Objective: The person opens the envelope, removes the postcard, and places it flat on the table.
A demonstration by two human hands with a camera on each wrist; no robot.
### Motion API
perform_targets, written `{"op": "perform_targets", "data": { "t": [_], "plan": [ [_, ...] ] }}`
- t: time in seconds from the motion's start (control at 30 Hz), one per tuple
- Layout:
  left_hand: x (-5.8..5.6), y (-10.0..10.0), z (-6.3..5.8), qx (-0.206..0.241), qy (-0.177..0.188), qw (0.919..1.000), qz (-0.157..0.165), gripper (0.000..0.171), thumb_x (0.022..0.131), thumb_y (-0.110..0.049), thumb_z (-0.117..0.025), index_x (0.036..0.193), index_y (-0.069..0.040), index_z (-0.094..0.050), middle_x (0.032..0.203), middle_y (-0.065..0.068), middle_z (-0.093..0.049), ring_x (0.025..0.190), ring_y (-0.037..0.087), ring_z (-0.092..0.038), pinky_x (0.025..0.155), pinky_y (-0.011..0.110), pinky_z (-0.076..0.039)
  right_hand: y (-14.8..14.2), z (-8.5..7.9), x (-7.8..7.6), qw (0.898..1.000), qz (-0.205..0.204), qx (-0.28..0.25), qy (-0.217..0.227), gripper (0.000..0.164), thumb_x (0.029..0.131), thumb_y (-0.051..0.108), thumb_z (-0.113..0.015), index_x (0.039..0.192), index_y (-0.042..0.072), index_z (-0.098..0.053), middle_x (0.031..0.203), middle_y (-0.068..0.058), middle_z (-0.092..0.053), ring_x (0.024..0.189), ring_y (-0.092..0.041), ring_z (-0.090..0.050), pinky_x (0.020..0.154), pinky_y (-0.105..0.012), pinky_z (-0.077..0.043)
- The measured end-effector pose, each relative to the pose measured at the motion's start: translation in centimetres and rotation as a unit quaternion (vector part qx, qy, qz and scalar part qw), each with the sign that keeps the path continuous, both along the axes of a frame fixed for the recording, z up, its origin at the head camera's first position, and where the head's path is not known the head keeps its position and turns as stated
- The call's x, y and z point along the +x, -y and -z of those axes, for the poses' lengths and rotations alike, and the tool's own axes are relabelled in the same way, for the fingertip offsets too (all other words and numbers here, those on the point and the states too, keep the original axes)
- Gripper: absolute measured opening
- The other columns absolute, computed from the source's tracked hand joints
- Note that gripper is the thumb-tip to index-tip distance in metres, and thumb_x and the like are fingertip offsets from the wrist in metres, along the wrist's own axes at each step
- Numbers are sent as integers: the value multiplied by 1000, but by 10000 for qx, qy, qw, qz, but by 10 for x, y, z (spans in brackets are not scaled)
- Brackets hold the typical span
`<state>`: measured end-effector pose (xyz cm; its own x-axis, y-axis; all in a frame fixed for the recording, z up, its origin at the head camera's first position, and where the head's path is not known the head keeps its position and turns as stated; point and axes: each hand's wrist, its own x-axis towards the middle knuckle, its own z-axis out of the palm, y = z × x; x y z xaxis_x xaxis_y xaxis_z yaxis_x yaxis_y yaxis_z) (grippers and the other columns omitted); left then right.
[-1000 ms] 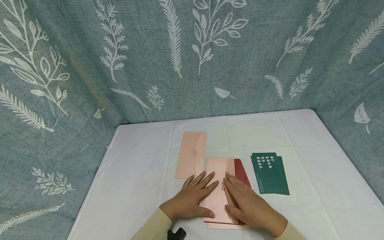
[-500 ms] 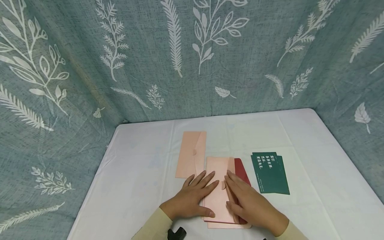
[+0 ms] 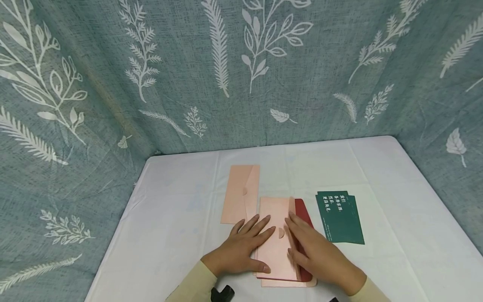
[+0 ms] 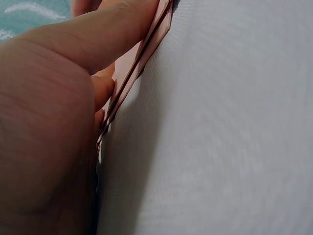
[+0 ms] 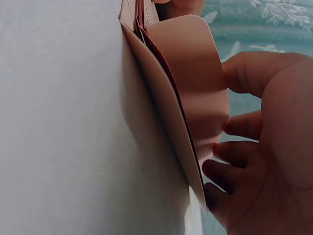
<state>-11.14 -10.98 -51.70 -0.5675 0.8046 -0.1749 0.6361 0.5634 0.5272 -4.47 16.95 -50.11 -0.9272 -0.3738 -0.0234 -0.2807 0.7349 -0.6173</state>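
Observation:
A pink envelope (image 3: pixel 275 256) lies on top of a small stack near the table's front, with a half-round slot on its face. My left hand (image 3: pixel 237 249) rests on it with fingers spread. My right hand (image 3: pixel 324 256) touches the free edge of its flap (image 5: pixel 195 73), which stands raised and curved in the right wrist view. Thumb and fingers lie along that edge, loosely bent. Beneath it, a red sheet or flap (image 3: pixel 302 209) sticks out to the right, and another pink piece (image 3: pixel 283 283) shows at the front. The left wrist view shows the stack's layered edges beside my thumb (image 4: pixel 107 34).
Behind the stack, to the left, lies another pink envelope (image 3: pixel 235 193) with its flap down. Green cards (image 3: pixel 343 220) with white writing overlap on the right. A black object (image 3: pixel 222 293) is by my left wrist. Patterned cloth (image 3: pixel 226 117) hangs behind the white table (image 3: pixel 181 201).
My right hand has shifted slightly to the right, and the envelope's flap has risen and moved right with it, uncovering the slot more. My left hand has stayed in place.

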Motion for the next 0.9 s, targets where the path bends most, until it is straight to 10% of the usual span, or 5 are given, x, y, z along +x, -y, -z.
{"op": "perform_targets", "data": {
  "t": [0.9],
  "plan": [
    [0,0,0,-10,74,10000,-21,105,93,-71,-72,176,-27,-25,182,-8,-1,166,24,3,127,64,-3,-22,3,-1,9979,573,84,-299,66,106,14,-69,164,-5,-42,173,-21,-33,158,-40,-31,119,-62,-35]
  ]
}}
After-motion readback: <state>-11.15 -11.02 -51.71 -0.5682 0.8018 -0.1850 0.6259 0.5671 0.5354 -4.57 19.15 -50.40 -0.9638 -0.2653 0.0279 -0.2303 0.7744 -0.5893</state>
